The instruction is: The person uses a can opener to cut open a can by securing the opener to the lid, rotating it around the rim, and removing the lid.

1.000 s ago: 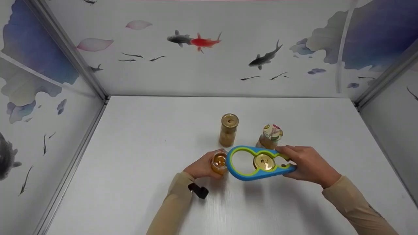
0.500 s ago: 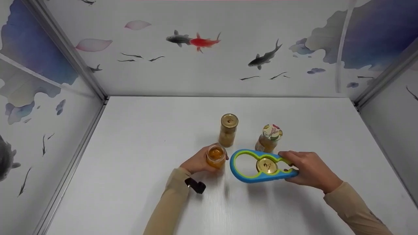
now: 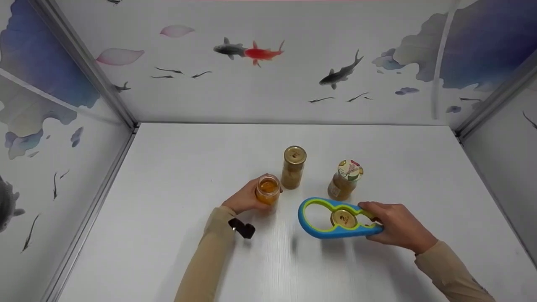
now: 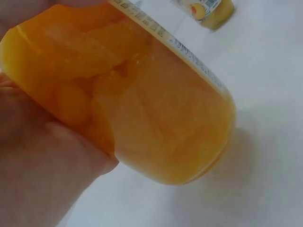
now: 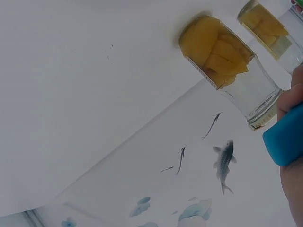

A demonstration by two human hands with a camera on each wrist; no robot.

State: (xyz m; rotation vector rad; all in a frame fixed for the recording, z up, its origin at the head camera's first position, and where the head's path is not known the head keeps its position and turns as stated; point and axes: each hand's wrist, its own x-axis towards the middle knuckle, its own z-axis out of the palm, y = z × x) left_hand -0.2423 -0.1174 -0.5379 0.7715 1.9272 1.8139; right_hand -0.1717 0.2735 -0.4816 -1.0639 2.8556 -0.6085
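In the head view my left hand (image 3: 245, 198) grips a lidless glass jar (image 3: 267, 192), its mouth facing up toward the camera. Orange fruit pieces in syrup show through the jar's glass in the left wrist view, where a label runs along one side. My right hand (image 3: 398, 224) holds the handle end of a blue and green jar opener (image 3: 331, 234) above the table. A gold lid (image 3: 344, 218) sits in the opener's middle opening. Only the blue handle end (image 5: 286, 139) shows in the right wrist view.
Behind the hands stand two closed jars of fruit: a tall one with a gold lid (image 3: 294, 165) and one with a patterned lid (image 3: 343, 186). White panels with painted fish border the white table (image 3: 176, 167) at the back and sides.
My left hand has moved left and farther back with the jar, apart from the opener. The right hand has lowered slightly toward the front, uncovering more of the patterned-lid jar.
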